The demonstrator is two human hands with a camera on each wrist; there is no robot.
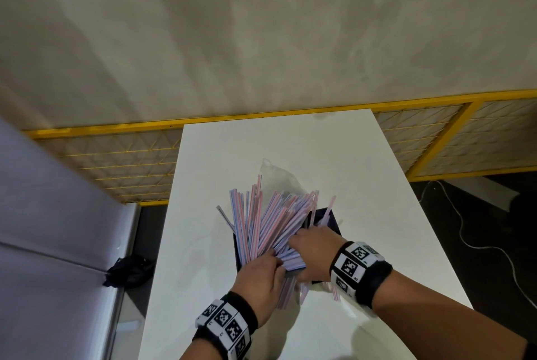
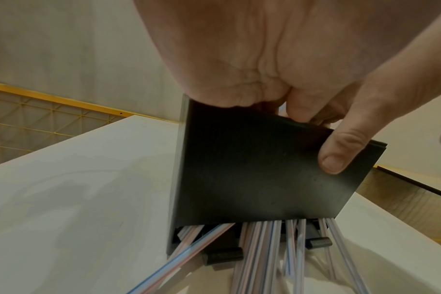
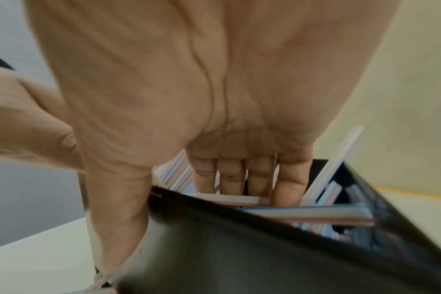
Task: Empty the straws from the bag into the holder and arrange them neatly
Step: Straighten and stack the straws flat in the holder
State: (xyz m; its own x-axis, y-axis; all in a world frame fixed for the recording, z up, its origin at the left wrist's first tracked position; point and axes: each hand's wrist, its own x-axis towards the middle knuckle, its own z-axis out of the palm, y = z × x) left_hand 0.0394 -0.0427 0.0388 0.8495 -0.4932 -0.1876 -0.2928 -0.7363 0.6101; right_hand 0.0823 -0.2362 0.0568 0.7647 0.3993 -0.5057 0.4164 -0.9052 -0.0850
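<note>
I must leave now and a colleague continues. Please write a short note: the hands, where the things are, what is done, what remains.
Left hand: grips the black box-shaped holder wall.
Right hand: fingers straight inside the holder, on the straws.
Pink-and-blue striped plastic straws: most fanned in the holder, some on the white table beside it.
Clear plastic bag: behind the holder, looks emptied.
Left: gather strays, straighten the bundle.

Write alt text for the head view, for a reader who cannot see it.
Both hands work a fanned bunch of striped straws in a black holder on a white table: left hand at the near edge, right hand on the straws. A clear bag lies behind.
</note>
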